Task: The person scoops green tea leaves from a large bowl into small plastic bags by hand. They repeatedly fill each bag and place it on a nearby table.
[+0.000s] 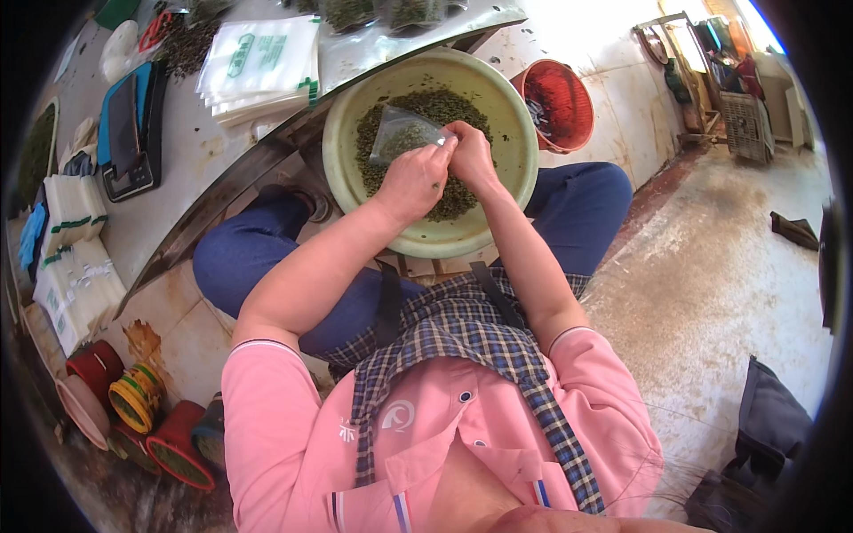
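A clear plastic bag [402,133] with some small dried greenish-brown plant bits showing in or through it is pinched at its right end by both hands. My left hand [418,174] grips that end from below, with a small green fleck stuck to its back. Close against it, my right hand [472,154] holds the same end with bent fingers. Both hands are over a wide pale-green basin [512,193], which sits between my knees. Loose dried plant material [460,103] covers its bottom, beneath the bag. The fingertips partly hide each other.
A metal-edged table [180,143] at the left bears a stack of printed plastic bags [266,60], a digital scale [133,133] and filled bags [346,13]. More bag stacks [76,280] lie far left. Beyond the basin stands a red bucket [566,100]. Several colored buckets [180,443] lie lower left.
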Action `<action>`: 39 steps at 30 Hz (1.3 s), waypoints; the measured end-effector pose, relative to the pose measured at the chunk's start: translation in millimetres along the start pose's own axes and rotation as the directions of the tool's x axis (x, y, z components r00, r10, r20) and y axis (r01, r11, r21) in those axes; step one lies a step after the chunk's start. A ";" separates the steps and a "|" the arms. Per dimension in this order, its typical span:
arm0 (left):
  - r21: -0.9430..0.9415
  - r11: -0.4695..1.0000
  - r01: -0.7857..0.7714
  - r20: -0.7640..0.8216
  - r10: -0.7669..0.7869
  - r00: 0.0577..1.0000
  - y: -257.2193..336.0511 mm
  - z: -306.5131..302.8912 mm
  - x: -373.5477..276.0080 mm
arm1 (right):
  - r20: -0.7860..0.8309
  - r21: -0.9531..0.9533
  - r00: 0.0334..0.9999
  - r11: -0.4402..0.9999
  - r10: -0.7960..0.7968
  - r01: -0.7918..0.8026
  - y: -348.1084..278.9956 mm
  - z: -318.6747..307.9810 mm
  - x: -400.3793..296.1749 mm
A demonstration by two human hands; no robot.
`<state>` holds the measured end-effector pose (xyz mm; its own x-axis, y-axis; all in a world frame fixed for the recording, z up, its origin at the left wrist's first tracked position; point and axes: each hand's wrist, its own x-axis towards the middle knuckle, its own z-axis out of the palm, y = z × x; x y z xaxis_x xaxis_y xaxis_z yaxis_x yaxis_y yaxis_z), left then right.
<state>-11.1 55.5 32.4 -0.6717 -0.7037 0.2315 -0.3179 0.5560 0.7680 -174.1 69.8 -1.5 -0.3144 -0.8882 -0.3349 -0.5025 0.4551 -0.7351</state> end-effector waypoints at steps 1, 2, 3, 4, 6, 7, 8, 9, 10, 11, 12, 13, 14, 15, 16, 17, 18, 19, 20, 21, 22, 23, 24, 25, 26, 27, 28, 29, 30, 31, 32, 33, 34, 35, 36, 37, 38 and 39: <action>0.019 0.994 0.109 -0.018 -0.109 0.994 -4.6 -2.5 -1.6 | 0.114 0.120 0.992 0.990 0.062 -0.076 -17.4 -7.6 -6.9; 0.032 0.977 0.209 -0.037 -0.208 0.978 -11.5 -5.3 1.4 | 0.225 0.227 0.968 0.960 0.111 -0.163 -33.1 -18.3 -15.1; 0.041 0.952 0.305 -0.058 -0.302 0.952 -19.0 -7.7 5.1 | 0.287 0.463 0.958 0.873 0.016 -0.153 -41.6 -27.6 -24.5; -0.044 0.934 0.354 -0.089 -0.356 0.930 -28.9 -11.9 8.5 | 0.276 0.398 0.961 0.911 -0.007 -0.108 -55.5 -37.9 -31.4; -0.150 0.907 0.392 -0.085 -0.407 0.909 -28.8 -16.9 14.1 | 0.167 0.195 0.983 0.980 -0.078 0.045 -56.6 -44.0 -32.5; -0.169 0.905 0.391 -0.059 -0.405 0.912 -19.4 -20.6 16.0 | 0.080 0.045 0.987 0.989 -0.141 0.138 -45.8 -39.8 -27.9; -0.200 0.933 0.300 -0.044 -0.314 0.948 -13.7 -18.4 15.5 | 0.004 -0.114 0.977 0.970 -0.215 0.214 -35.5 -36.7 -24.0; -0.229 0.951 0.207 -0.038 -0.221 0.974 -9.8 -17.7 15.1 | 0.015 -0.132 0.989 0.980 -0.149 0.150 -38.5 -33.6 -24.6; -0.254 0.964 0.083 -0.042 -0.097 0.994 -9.1 -13.9 13.5 | 0.000 -0.109 0.991 0.985 -0.133 0.133 -33.1 -30.9 -22.9; -0.214 0.977 0.002 -0.060 -0.015 0.998 -7.5 -11.7 10.1 | -0.013 -0.084 0.993 0.990 -0.118 0.116 -26.9 -28.2 -20.7; -0.241 0.968 0.064 -0.026 -0.073 0.997 1.9 -19.5 10.6 | -0.040 -0.001 0.993 0.994 -0.107 0.108 -23.9 -32.0 -16.2; -0.266 0.955 0.130 0.015 -0.131 0.991 13.5 -32.0 12.7 | -0.064 0.086 0.994 0.992 -0.090 0.096 -20.1 -38.5 -14.4; -0.184 0.982 0.043 -0.108 -0.064 0.992 18.5 -41.8 17.2 | -0.086 0.172 0.994 0.981 -0.072 0.086 -16.8 -46.9 -13.2; -0.083 0.996 -0.026 -0.228 0.006 0.974 19.7 -56.0 18.0 | -0.070 0.149 0.996 0.986 -0.062 0.072 -40.0 -66.0 -18.3; 0.023 0.996 -0.087 -0.332 0.090 0.939 20.9 -70.3 20.0 | -0.102 0.184 0.995 0.983 0.019 0.000 -63.8 -84.6 -21.5; 0.118 0.988 -0.103 -0.347 0.138 0.928 20.1 -87.4 23.6 | -0.201 0.134 0.976 0.984 -0.085 0.113 -64.9 -102.5 -13.1; 0.142 0.986 -0.083 -0.381 0.132 0.915 15.3 -98.5 24.2 | -0.252 0.105 0.952 0.973 -0.174 0.206 -73.4 -119.7 -5.2; 0.167 0.984 -0.060 -0.415 0.125 0.901 10.4 -108.4 24.0 | -0.328 0.054 0.908 0.954 -0.261 0.294 -89.7 -130.7 3.1; 0.183 0.983 -0.015 -0.469 0.101 0.877 7.1 -120.5 22.0 | -0.331 0.105 0.929 0.972 -0.167 0.212 -113.1 -136.8 8.4; 0.182 0.983 0.013 -0.521 0.085 0.849 4.4 -128.4 24.3 | -0.374 0.107 0.910 0.967 -0.178 0.232 -110.9 -148.2 30.1; 0.187 0.981 0.055 -0.571 0.063 0.819 1.1 -137.2 23.2 | -0.369 0.095 0.913 0.970 -0.176 0.225 -122.1 -153.3 47.3; 0.263 0.960 0.102 -0.582 0.073 0.810 -3.3 -145.5 20.7 | -0.389 0.110 0.905 0.967 -0.171 0.229 -137.7 -151.1 60.5; 0.327 0.936 0.133 -0.590 0.092 0.802 -6.5 -150.9 23.0 | -0.405 0.251 0.907 0.941 -0.112 0.228 -133.2 -152.2 92.9; 0.386 0.908 0.165 -0.596 0.108 0.796 -10.0 -154.1 25.8 | -0.340 0.375 0.932 0.890 -0.127 0.258 -126.6 -151.1 123.0; 0.456 0.864 0.211 -0.582 0.111 0.806 -10.2 -156.5 28.1 | -0.077 0.702 0.985 0.693 -0.155 0.164 -120.1 -153.7 159.2; 0.452 0.856 0.249 -0.571 0.063 0.818 -14.7 -155.0 29.0 | 0.062 0.771 0.969 0.628 -0.239 0.106 -115.5 -142.9 178.1; 0.449 0.844 0.293 -0.558 0.009 0.830 -21.0 -153.9 27.4 | 0.044 0.667 0.967 0.728 -0.251 0.159 -124.6 -130.5 175.9; 0.445 0.832 0.331 -0.543 -0.043 0.838 -25.9 -151.9 27.0 | 0.027 0.546 0.964 0.812 -0.266 0.209 -135.1 -124.5 174.2; 0.437 0.838 0.326 -0.532 -0.051 0.845 -29.6 -152.5 26.6 | -0.113 0.516 0.946 0.796 -0.303 0.317 -142.3 -116.2 165.4; 0.403 0.846 0.349 -0.528 -0.096 0.844 -33.0 -155.6 21.2 | -0.239 0.479 0.910 0.773 -0.340 0.415 -148.5 -101.0 149.4; 0.368 0.852 0.371 -0.523 -0.140 0.841 -35.5 -158.4 16.0 | -0.362 0.430 0.855 0.747 -0.371 0.506 -149.2 -88.0 134.2; 0.323 0.870 0.372 -0.518 -0.166 0.839 -36.7 -158.7 18.3 | -0.458 0.170 0.782 0.822 -0.423 0.544 -133.6 -87.3 122.7; 0.343 0.858 0.382 -0.538 -0.154 0.829 -41.7 -159.1 16.5 | -0.364 0.102 0.848 0.888 -0.385 0.448 -128.0 -76.5 95.5; 0.363 0.847 0.388 -0.556 -0.138 0.820 -47.1 -159.2 15.2 | -0.277 0.019 0.902 0.936 -0.332 0.350 -121.6 -67.6 71.6; 0.378 0.844 0.380 -0.568 -0.112 0.815 -48.6 -157.1 18.1 | -0.176 -0.096 0.891 0.908 -0.418 0.407 -90.4 -58.4 66.5; 0.441 0.815 0.376 -0.586 -0.055 0.808 -43.5 -154.7 23.3 | -0.065 -0.206 0.872 0.862 -0.485 0.463 -45.0 -46.2 61.8; 0.502 0.778 0.377 -0.600 0.000 0.800 -35.7 -152.9 28.0 | 0.160 -0.196 0.932 0.915 -0.326 0.353 -2.6 -36.2 52.8; 0.565 0.728 0.389 -0.610 0.051 0.791 -31.9 -152.2 27.5 | 0.249 -0.421 0.964 0.886 -0.092 0.194 21.8 -22.4 33.9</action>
<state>82.5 -48.9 105.1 -0.1391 -0.7977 0.5868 -0.8705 0.3810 0.3116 -213.7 51.0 -15.6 -0.0562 -0.9140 -0.4018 -0.8450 0.2579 -0.4685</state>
